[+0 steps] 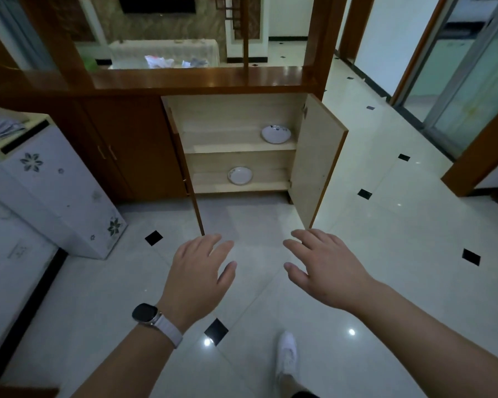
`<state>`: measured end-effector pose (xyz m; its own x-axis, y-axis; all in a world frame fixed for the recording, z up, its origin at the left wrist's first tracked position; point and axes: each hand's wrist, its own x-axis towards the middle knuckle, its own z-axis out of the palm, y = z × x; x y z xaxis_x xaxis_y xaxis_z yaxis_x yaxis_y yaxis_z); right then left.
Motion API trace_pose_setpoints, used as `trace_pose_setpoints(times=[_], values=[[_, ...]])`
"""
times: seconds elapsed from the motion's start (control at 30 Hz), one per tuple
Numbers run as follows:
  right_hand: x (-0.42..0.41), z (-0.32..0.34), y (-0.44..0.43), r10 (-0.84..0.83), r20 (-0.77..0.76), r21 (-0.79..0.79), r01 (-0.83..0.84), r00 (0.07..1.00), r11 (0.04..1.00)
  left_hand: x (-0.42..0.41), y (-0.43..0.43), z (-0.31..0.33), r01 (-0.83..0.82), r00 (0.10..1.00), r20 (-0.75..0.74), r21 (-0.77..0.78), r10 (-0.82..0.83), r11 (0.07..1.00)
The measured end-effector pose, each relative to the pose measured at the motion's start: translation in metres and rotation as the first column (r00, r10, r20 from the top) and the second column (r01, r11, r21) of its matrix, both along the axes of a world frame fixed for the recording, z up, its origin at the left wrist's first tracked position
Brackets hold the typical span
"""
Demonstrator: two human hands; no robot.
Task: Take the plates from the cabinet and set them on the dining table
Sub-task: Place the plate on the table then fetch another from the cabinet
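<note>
The low wooden cabinet (236, 110) stands ahead with both doors swung open. A white patterned plate (276, 134) lies on its upper shelf at the right. A second white plate (240, 175) rests on the lower shelf near the middle. My left hand (197, 278), a watch on its wrist, and my right hand (324, 270) hover over the floor in front of the cabinet, palms down, fingers apart, holding nothing. Both hands are well short of the plates.
The left door (186, 168) and right door (318, 162) jut out toward me. A white appliance with flower decals (55, 193) stands at the left. Glossy tiled floor (385, 225) spreads to the right. A cloth-covered table (164, 51) shows beyond the divider. My white shoe (287, 351) is below.
</note>
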<state>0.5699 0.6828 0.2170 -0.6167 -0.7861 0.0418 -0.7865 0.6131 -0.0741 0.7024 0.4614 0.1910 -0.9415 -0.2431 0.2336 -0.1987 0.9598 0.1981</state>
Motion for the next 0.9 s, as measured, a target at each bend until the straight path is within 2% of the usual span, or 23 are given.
trace_pose_setpoints(times=[0.17,0.4,0.6,0.9], values=[[-0.072,-0.017,-0.043,0.022,0.05,0.001,-0.022,0.999,1.0,-0.065,-0.039,-0.01,-0.028,0.999,0.04,-0.011,0.029,1.0],[-0.213,-0.022,-0.104,0.053,0.11,0.007,-0.055,0.993,0.998,-0.188,-0.096,-0.01,-0.079,0.994,0.07,-0.027,0.081,0.996],[-0.324,-0.011,-0.127,0.035,0.062,0.054,-0.038,0.997,0.998,-0.297,-0.124,-0.001,-0.071,0.997,0.043,-0.005,0.071,0.997],[-0.413,-0.01,-0.157,-0.049,0.131,-0.007,0.051,0.99,0.999,-0.394,-0.175,0.002,-0.038,0.999,0.017,-0.028,0.039,0.999]])
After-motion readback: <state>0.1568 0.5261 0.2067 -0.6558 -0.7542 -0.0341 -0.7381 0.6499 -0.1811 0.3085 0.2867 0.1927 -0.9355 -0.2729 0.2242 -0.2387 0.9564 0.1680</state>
